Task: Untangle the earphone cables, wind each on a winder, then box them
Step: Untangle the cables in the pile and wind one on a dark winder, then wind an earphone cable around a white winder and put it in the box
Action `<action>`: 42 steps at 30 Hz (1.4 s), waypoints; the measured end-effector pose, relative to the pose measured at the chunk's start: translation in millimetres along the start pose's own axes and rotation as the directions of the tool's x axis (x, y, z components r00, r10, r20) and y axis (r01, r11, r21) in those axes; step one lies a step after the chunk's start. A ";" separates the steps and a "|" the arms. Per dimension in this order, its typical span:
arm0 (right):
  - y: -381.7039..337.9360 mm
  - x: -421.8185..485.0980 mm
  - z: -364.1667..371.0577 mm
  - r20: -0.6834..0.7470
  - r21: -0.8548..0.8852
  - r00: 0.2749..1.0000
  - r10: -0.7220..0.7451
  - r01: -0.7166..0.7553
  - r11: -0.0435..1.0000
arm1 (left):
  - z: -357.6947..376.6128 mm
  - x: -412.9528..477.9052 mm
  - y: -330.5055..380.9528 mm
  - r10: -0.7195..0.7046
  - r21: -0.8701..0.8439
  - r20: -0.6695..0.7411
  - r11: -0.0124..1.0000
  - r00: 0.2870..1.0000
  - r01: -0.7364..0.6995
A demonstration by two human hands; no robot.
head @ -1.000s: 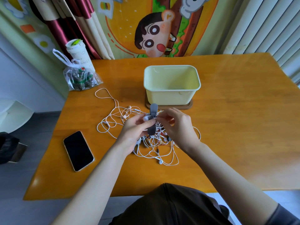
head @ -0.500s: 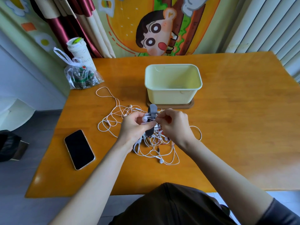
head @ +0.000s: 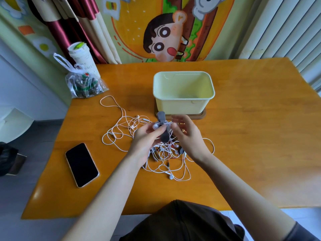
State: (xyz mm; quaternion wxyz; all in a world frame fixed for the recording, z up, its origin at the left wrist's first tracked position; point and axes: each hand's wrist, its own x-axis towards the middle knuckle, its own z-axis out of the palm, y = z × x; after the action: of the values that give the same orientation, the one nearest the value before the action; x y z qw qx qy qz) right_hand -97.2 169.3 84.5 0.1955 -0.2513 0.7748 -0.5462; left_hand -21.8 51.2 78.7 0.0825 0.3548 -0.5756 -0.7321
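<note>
A person seated at an orange wooden table [head: 251,153] works both bare hands over a tangle of white earphone cables [head: 165,159] that spreads beneath and between the wrists. The left hand [head: 145,143] pinches a grey winder [head: 163,127] between thumb and fingers, holding it upright above the tangle, with an earbud [head: 155,126] and a few turns of cable against its middle. The right hand [head: 187,136], just beside the winder, has its fingers loosely curled and partly spread, the fingertips close to the cable at the winder; whether they grip the cable cannot be told. A second grey winder [head: 181,150] lies in the tangle under the right hand. To the left of the left hand, a phone [head: 81,165] lies face up, screen dark. Just beyond the hands stands a pale yellow box [head: 184,105], open, on a brown wooden lid [head: 202,115]. Further off to the left, a clear plastic bag [head: 83,84] and a white cup [head: 83,58] sit at the table's far corner.
</note>
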 end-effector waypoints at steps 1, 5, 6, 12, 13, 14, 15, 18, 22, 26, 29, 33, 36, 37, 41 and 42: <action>0.9 -1.1 -0.2 0.003 -0.001 1.000 -0.007 0.007 1.000 | 0.6 2.0 1.3 0.000 -0.020 -0.003 1.000 1.000 0.000; 1.7 -0.9 3.7 0.039 0.041 0.999 0.008 -0.009 0.999 | 6.7 8.5 6.9 0.031 -0.013 0.007 0.999 0.999 -0.031; 1.9 3.1 5.5 0.025 0.047 1.000 0.012 -0.013 0.999 | 9.0 11.3 9.2 0.042 0.010 0.004 0.999 0.999 -0.042; 6.4 39.3 3.2 -0.078 0.138 0.995 0.066 -0.055 0.989 | 17.2 34.6 30.3 0.148 0.209 0.060 0.965 0.987 -0.157; 7.4 46.3 0.3 -0.083 0.158 0.994 0.076 -0.062 0.985 | 16.6 40.3 34.2 0.174 0.241 0.078 0.952 0.982 -0.188; 7.8 55.9 -3.7 -0.089 0.162 0.993 0.080 -0.065 0.985 | 15.0 50.1 37.4 0.211 0.288 0.079 0.931 0.974 -0.225; 8.3 66.2 -8.0 -0.099 0.158 0.991 0.086 -0.070 0.985 | 12.8 60.6 39.9 0.262 0.369 0.067 0.890 0.963 -0.268; 6.8 101.5 -21.7 -0.141 0.097 0.985 0.097 -0.084 0.992 | 6.8 92.3 46.3 0.417 0.663 0.042 0.668 0.908 -0.338; 7.4 154.1 -34.3 -0.188 -0.155 0.981 0.056 -0.086 0.984 | 4.1 125.1 52.5 0.453 0.884 0.170 0.321 0.875 -0.339; 24.1 200.6 -30.1 -0.071 -0.372 0.981 0.182 -0.195 0.907 | -0.5 144.0 46.7 0.406 0.932 0.234 0.165 0.884 -0.322; 37.5 225.4 -18.2 0.019 -0.528 0.955 0.295 -0.241 0.814 | -5.2 151.1 40.2 0.408 0.931 0.246 0.153 0.879 -0.332; 50.7 243.4 -0.9 0.056 -0.637 0.925 0.375 -0.257 0.727 | -11.4 156.5 36.1 0.432 0.920 0.260 0.161 0.864 -0.358; 57.6 252.8 9.1 0.071 -0.695 0.920 0.385 -0.231 0.681 | -14.5 160.4 35.3 0.461 0.910 0.291 0.138 0.838 -0.392; 59.3 255.2 12.0 0.084 -0.710 0.917 0.390 -0.220 0.669 | -15.1 161.2 34.9 0.466 0.906 0.301 0.132 0.832 -0.402; 66.8 264.3 24.0 0.178 -0.743 0.888 0.423 -0.161 0.650 | -17.6 163.7 30.4 0.490 0.899 0.304 0.136 0.817 -0.416; 68.0 265.4 25.8 0.210 -0.745 0.880 0.426 -0.139 0.653 | -17.6 164.1 30.1 0.490 0.899 0.306 0.133 0.816 -0.417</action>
State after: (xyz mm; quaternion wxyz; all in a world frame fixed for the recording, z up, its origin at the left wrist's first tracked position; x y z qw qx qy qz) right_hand -305.8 8.8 4.3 0.3085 -0.2777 0.9032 -0.1094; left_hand -140.2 -59.2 34.6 0.0931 0.1643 -0.9658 -0.1777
